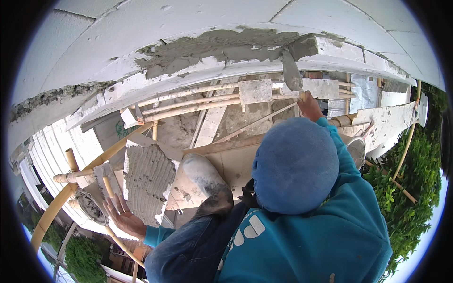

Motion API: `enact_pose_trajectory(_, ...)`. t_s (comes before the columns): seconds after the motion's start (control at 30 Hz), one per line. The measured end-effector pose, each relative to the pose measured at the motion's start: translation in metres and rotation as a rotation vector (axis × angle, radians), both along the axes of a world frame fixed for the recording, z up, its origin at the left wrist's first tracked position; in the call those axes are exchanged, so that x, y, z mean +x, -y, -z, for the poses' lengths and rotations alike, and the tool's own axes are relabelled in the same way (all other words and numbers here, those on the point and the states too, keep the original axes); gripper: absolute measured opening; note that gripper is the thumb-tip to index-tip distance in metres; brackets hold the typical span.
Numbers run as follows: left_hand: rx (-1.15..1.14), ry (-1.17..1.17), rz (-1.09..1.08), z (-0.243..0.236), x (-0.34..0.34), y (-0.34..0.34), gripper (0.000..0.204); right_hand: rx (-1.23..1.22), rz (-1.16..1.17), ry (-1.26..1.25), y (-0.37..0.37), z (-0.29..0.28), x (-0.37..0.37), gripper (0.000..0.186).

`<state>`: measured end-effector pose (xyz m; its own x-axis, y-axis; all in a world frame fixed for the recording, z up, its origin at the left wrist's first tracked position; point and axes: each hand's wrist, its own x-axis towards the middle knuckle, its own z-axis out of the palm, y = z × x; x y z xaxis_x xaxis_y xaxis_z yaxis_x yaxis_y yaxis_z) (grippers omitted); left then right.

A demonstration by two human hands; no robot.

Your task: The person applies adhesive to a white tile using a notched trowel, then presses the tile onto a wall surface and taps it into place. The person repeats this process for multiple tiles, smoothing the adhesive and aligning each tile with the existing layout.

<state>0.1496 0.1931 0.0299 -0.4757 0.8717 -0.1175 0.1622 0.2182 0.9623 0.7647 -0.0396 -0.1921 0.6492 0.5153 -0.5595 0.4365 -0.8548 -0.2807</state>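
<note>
My right hand [310, 106] reaches forward, closed on the handle of a trowel [291, 70]. Its grey-smeared blade meets the edge of the white block wall [212, 70], where wet grey mortar [203, 49] coats the ledge. At the lower left, my left hand [123, 217] holds nothing, palm up with fingers apart. Beside it stands a white block [148, 181] with ridged grey mortar on one face. Near its fingertips is a mortar-stained, flat tool [104, 181] with a pale handle. A bucket [92, 207] of mortar sits just left of that hand.
Bamboo poles [198, 101] run along the wall, and a thick one [49, 219] crosses at left. My shoe [200, 172] rests on a plank [240, 160]. At right are another bucket [356, 150], a board [389, 125] and leafy branches [410, 184]. My blue cap [296, 165] blocks the middle.
</note>
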Motion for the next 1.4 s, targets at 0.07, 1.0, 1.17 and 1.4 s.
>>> enact_pose_trajectory(0.07, 0.000, 0.017, 0.036, 0.002, -0.001, -0.002, 0.055, 0.053, 0.145, -0.043, -0.022, 0.005, -0.011, 0.045)
enact_pose_trajectory(1.0, 0.051, 0.052, 0.020, 0.007, -0.019, 0.013, 0.060, 0.233, -0.470, -0.268, -0.161, 0.024, -0.157, 0.045)
enact_pose_trajectory(1.17, 0.040, -0.019, -0.031, -0.005, -0.019, 0.023, 0.059, 0.125, -0.598, -0.131, -0.142, 0.060, -0.137, 0.066)
enact_pose_trajectory(1.4, 0.019, -0.069, -0.066, -0.005, -0.009, 0.023, 0.059, 0.187, -0.570, -0.071, -0.159, 0.045, -0.128, 0.051)
